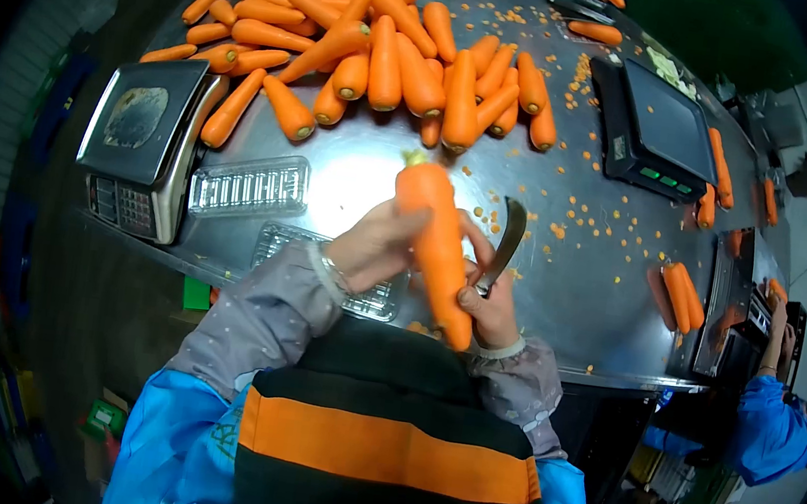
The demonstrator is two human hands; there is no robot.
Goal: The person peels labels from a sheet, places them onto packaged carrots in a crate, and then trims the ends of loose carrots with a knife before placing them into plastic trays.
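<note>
Metal desk (572,318) filled most of the frame, with the carrot heap (386,64) at upper centre. Pale scale (143,119) at left, clear tray (250,186) just beside it.

Left grip (379,249) was closed round the held carrot (437,241), which stood tilted at frame centre, above the desk's near edge: green stub (415,158) uppermost, narrow end low and to the right. Thick for a carrot; judged solid, moderately heavy, stiff, likely to snap rather than bend. Skin looked smooth, probably slick if damp. Best hold: round the broad upper body, where the left fingers lay, clear of the blade.

Right grip (497,312) was wrapped on the knife (506,239), curved blade up; judged light and rigid, handle only. Could not tell whether right fingers touched the carrot.

Smallest: orange scraps (557,231), right of centre.
</note>
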